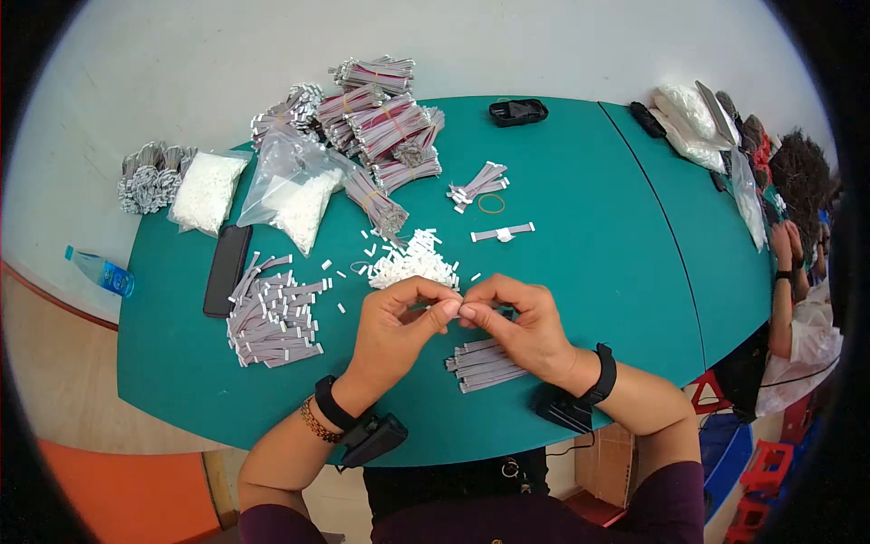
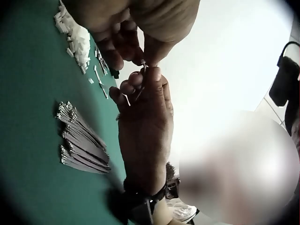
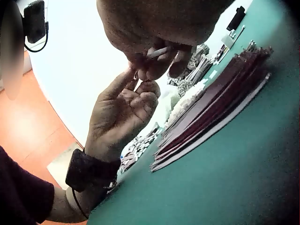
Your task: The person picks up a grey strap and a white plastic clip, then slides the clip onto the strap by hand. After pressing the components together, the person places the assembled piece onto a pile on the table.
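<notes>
Both hands meet fingertip to fingertip above the green table (image 1: 598,236). My left hand (image 1: 385,331) pinches a small connector between thumb and forefinger, mostly hidden by the fingertips. With thumb and forefinger, my right hand (image 1: 535,335) pinches the end of a short grey ribbon cable; a pale stretch of this cable (image 3: 157,52) shows among its fingers in the right wrist view. Below the right hand lies a bundle of grey ribbon cables (image 1: 480,367). Just beyond the fingertips spreads a heap of small white connectors (image 1: 412,263).
Cables with white ends (image 1: 276,317) lie at left beside a black phone (image 1: 227,272). Behind are bags of white pieces (image 1: 208,190) and stacked cable bundles (image 1: 390,127). One cable (image 1: 503,233) and a rubber band (image 1: 491,204) lie ahead. Another person's hands (image 1: 787,240) show at far right.
</notes>
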The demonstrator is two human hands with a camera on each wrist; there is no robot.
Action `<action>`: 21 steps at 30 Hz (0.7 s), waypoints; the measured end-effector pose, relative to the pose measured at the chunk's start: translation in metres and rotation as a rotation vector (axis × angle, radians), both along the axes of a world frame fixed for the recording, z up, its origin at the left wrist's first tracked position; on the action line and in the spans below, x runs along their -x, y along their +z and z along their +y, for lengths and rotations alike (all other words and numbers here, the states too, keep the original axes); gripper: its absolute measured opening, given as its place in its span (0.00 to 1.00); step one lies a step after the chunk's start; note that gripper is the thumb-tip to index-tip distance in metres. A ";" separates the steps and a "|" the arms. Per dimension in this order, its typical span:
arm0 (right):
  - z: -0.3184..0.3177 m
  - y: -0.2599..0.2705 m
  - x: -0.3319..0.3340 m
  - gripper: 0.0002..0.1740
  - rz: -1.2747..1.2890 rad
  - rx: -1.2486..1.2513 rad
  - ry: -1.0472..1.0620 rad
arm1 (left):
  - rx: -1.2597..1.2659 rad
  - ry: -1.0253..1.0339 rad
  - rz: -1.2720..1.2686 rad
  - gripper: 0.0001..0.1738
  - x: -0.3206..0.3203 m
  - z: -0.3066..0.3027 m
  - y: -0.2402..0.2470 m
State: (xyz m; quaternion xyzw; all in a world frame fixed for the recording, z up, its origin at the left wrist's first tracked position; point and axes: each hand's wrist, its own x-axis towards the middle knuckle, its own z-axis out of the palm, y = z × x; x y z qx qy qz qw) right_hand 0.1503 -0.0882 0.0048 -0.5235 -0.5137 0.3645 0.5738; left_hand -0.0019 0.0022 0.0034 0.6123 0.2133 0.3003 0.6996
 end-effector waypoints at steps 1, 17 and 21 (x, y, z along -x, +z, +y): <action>-0.001 -0.001 0.000 0.04 0.030 0.024 -0.004 | 0.048 -0.022 -0.010 0.05 0.000 0.001 -0.001; 0.002 -0.003 -0.005 0.05 0.220 0.064 0.032 | 0.205 -0.142 -0.030 0.09 -0.003 0.003 0.002; 0.002 -0.004 -0.005 0.05 0.246 0.067 0.048 | 0.304 -0.173 -0.053 0.09 0.001 0.007 -0.002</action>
